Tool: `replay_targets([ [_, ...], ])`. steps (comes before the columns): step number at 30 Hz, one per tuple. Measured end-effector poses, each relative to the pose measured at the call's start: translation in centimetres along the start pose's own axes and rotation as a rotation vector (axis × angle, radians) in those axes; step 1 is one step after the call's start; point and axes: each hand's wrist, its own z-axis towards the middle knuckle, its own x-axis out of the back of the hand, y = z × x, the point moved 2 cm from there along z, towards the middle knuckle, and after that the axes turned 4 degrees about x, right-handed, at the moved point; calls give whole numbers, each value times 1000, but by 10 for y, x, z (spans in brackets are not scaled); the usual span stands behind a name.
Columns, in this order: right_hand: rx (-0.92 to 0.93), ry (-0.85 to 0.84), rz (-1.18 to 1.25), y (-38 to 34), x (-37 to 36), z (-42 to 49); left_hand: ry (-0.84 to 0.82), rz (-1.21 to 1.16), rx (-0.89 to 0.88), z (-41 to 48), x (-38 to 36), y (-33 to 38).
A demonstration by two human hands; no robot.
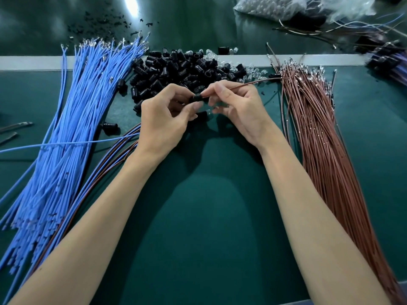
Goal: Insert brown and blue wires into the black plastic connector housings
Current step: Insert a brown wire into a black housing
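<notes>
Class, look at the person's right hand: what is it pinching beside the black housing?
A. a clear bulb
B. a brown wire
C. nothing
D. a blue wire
B: the right hand pinches a brown wire whose end meets the black connector housing held in the left hand.

Small black plastic connector housings lie heaped at the far middle of the worktop, with a fanned bundle of thin blue wires to their left and thin brown wires to their right. One lifted housing meets a single brown wire at its right end.
</notes>
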Motion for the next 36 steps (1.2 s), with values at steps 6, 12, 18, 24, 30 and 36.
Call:
replay_targets([
  [6,47,126,-47,1,0,0,-14,39,-16,-1,0,0],
  [12,130,195,-112,0,-2,-1,-26,51,-18,-2,0,2],
  [18,100,137,-155,0,-4,0,-15,113,-25,-2,1,3],
  [24,39,175,-21,2,2,0,19,172,-61,-2,0,5],
  [30,55,119,-211,0,-3,-1,55,294,-150,-4,0,6],
  [36,-25,306,177,-2,5,3,172,374,-171,-3,4,4],
])
